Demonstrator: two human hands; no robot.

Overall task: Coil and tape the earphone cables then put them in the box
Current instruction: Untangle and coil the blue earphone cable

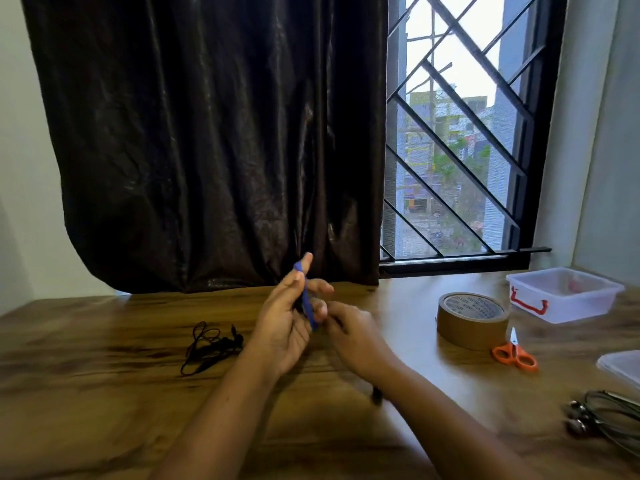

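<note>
Left hand (287, 317): raised over the counter (104, 393), holding the blue cable (306, 303), which runs from the upright forefinger down across the palm side. Coiling appears to be under way.
Right hand (353, 337): just beside the left, at the cable's lower end. It is motion-blurred, so its grip cannot be told.
Black earphones (211, 348): loose heap on the counter to the left, not coiled or taped.
Tape (471, 318) and scissors (516, 355): to the right, nothing touching them.
Box (564, 292): far right and open, with its lid (623, 368) lying apart. Something red shows inside, unidentified.
Grey earphones (602, 414): right edge, bundled, no tape visible.
Judgement: an early stage. This cable needs tape and boxing, and at least two sets remain.
</note>
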